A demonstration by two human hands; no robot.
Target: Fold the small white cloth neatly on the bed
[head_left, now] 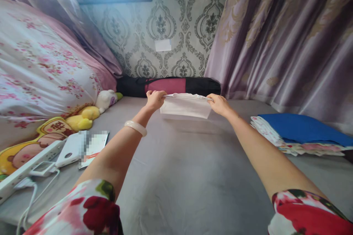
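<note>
A folded piece of white cloth (186,107) is stretched between my two hands, low over the grey bed sheet (193,176). My left hand (156,100) pinches its upper left corner, and a pale bangle (135,128) circles that forearm. At the upper right corner, my right hand (219,104) is closed on the same cloth. The top edge runs nearly level and looks bunched, while the lower part hangs down flat. What kind of item the cloth is, I cannot tell.
A long black and pink bag (165,85) lies along the wall. Folded clothes topped by a blue piece (306,128) are stacked at right. On the left are a power strip (30,170), a white device (72,148), plush toys (79,122) and a floral bundle (46,62).
</note>
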